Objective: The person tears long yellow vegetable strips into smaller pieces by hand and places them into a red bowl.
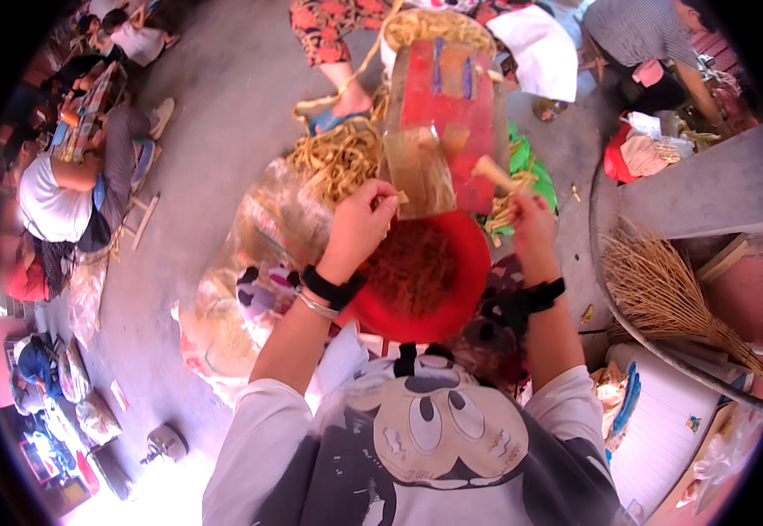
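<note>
My left hand [365,226] is closed, fingers and thumb pinching a small yellowish strip [401,197] at the near left edge of a wooden block [422,175]. The block lies on a red wooden bench [416,83]. My right hand [535,232] is wrapped round a pale, club-shaped wooden tool [493,172], its thicker end pointing left over the bench's right side. Below and between my hands is a red basin [479,272] holding brownish scraps. The tool's exact kind is unclear.
Long yellowish strips [337,158] are heaped left of the bench, near a clear plastic bag [267,210]. Another person's foot [351,101] is beyond them. A green bag [535,175] lies right of the bench. A twig broom [662,280] leans at right. Several people sit around.
</note>
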Motion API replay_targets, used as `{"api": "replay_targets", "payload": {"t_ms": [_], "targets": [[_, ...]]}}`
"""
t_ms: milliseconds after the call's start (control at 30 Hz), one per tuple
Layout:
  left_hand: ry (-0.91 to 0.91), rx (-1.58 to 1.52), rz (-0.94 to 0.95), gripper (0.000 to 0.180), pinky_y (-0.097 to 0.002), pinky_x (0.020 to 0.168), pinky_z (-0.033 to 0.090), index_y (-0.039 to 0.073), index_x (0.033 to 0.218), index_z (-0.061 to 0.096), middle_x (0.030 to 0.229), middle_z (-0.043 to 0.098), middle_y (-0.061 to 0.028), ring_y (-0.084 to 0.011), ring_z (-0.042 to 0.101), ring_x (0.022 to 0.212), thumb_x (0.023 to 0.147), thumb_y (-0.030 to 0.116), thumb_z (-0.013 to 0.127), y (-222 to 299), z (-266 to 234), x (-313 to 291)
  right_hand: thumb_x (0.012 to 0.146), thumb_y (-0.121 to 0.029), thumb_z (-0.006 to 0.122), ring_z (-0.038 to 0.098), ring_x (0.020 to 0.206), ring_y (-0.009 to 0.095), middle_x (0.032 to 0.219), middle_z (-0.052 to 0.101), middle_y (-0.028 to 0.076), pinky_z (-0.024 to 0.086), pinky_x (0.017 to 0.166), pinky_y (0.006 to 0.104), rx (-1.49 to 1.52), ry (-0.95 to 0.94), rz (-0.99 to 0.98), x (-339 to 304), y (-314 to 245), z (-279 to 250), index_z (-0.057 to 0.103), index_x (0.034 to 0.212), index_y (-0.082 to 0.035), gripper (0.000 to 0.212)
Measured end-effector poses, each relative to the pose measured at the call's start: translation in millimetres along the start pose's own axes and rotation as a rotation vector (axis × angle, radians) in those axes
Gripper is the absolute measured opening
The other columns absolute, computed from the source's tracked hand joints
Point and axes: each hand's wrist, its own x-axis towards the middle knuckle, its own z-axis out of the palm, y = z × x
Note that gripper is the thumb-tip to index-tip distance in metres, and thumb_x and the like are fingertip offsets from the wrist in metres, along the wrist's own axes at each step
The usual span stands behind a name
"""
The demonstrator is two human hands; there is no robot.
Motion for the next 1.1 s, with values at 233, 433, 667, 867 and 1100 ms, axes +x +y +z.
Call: {"api": "replay_targets", "payload": {"t_ms": [233,433,667,867,1100], "targets": [[-0.155,-0.643,-0.208,0.020,-0.0193,0.065,0.043,0.000,0.097,0.052,0.091,0.056,-0.0048,-0.0092,0.053,0.079,0.077,0.002,0.052,-19.0,-20.9,-60.6,0.079,-0.007,0.053,0.055,0.067,0.011,0.084,0.059,0.008,0.044,0.055,0.0198,0.022,0.132,0.044,-12.8,-40.2,-8.7,0.052,0.090,-0.003,0.012],[-0.146,-0.587,-0.063,0.024,-0.0197,0.071,0.043,0.004,0.099,0.053,0.089,0.055,0.0001,-0.0076,0.053,0.080,0.077,-0.003,0.056,-14.3,-15.3,-92.6,0.083,-0.015,0.050,0.053,0.063,0.008,0.081,0.059,0.003,0.043,0.052,0.0191,-0.327,-0.549,0.280,-72.1,-23.6,29.3,0.055,0.096,-0.004,0.018],[-0.125,-0.186,0.114,0.028,-0.0213,0.073,0.044,0.003,0.104,0.050,0.094,0.053,-0.0036,-0.0081,0.052,0.082,0.077,-0.003,0.055,-2.2,-3.8,-115.3,0.087,-0.017,0.046,0.047,0.059,0.005,0.072,0.056,0.000,0.039,0.050,0.0181,-0.660,-0.959,0.327,-128.8,-3.5,62.9,0.054,0.090,-0.001,0.018],[-0.202,0.138,0.405,0.035,-0.0275,0.069,0.045,0.003,0.108,0.049,0.088,0.052,-0.0082,-0.0187,0.054,0.079,0.074,0.003,0.059,-3.5,-1.2,-119.6,0.088,-0.017,0.044,0.041,0.052,0.004,0.060,0.046,-0.003,0.033,0.046,0.0178,-0.664,-1.009,0.257,-132.5,0.3,58.1,0.054,0.085,-0.001,0.019],[-0.358,0.419,0.579,0.028,-0.0322,0.061,0.045,0.005,0.098,0.051,0.079,0.051,-0.0090,-0.0277,0.053,0.072,0.072,0.010,0.062,11.8,-13.1,-119.7,0.089,-0.022,0.042,0.037,0.049,0.003,0.058,0.043,-0.004,0.029,0.044,0.0173,-0.608,-1.035,0.430,-142.8,-19.8,55.5,0.052,0.077,-0.002,0.025]]}}
